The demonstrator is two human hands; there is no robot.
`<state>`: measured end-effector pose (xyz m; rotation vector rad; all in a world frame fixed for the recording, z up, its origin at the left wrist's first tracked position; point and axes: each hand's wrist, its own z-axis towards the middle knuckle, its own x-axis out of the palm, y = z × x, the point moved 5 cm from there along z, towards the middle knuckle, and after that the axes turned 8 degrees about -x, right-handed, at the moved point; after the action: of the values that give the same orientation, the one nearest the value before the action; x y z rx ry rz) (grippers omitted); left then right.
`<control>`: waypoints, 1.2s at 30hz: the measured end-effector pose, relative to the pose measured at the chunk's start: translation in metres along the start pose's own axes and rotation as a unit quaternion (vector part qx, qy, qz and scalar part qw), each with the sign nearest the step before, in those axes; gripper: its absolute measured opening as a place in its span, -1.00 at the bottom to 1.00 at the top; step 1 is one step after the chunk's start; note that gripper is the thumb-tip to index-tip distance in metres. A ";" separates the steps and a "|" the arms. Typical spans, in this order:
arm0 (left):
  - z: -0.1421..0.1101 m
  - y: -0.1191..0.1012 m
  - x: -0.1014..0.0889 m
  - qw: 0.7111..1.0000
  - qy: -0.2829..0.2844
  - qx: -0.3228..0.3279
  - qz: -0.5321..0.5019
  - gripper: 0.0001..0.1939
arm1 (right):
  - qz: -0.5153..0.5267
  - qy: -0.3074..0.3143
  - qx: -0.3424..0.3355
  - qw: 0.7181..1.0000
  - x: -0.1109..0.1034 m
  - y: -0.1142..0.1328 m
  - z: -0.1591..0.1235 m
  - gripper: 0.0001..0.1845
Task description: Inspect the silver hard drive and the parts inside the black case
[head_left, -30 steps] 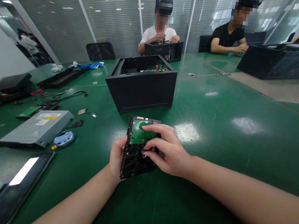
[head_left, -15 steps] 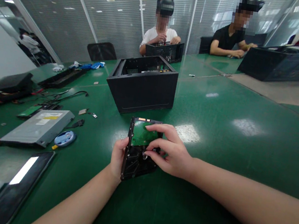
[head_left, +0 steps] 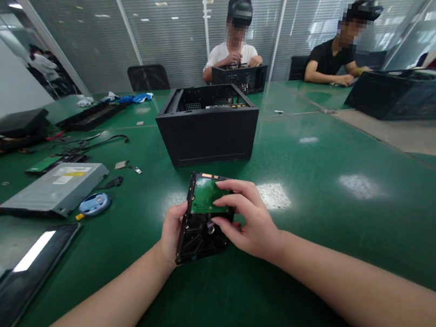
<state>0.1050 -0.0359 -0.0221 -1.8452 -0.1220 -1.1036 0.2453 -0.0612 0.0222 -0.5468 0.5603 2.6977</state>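
Observation:
A black hard drive (head_left: 197, 234) with a green circuit board on its upper half is held above the green table (head_left: 317, 211), underside facing me. My left hand (head_left: 171, 230) grips its left edge from below. My right hand (head_left: 248, 220) lies over its right side, fingers on the green board and thumb near the round centre of the drive. An open black computer case (head_left: 207, 126) stands just behind the drive.
At left lie a grey optical drive (head_left: 56, 188), a blue round disc (head_left: 94, 203), a black panel (head_left: 29, 261), cables and small parts. Three other people sit at the far side, with black cases (head_left: 412, 94) in front of them.
My right hand's fingers have shifted slightly on the drive's green board. The drive and my left hand have stayed almost in place.

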 end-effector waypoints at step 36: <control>-0.009 0.006 0.005 0.989 0.047 -0.061 0.128 -0.42 | 0.283 -0.022 0.314 0.906 0.014 -0.017 -0.013 -0.10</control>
<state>0.1055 -0.0479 -0.0213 -1.8510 0.2365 -1.0333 0.2436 -0.0483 -0.0004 -0.1489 1.7124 2.7555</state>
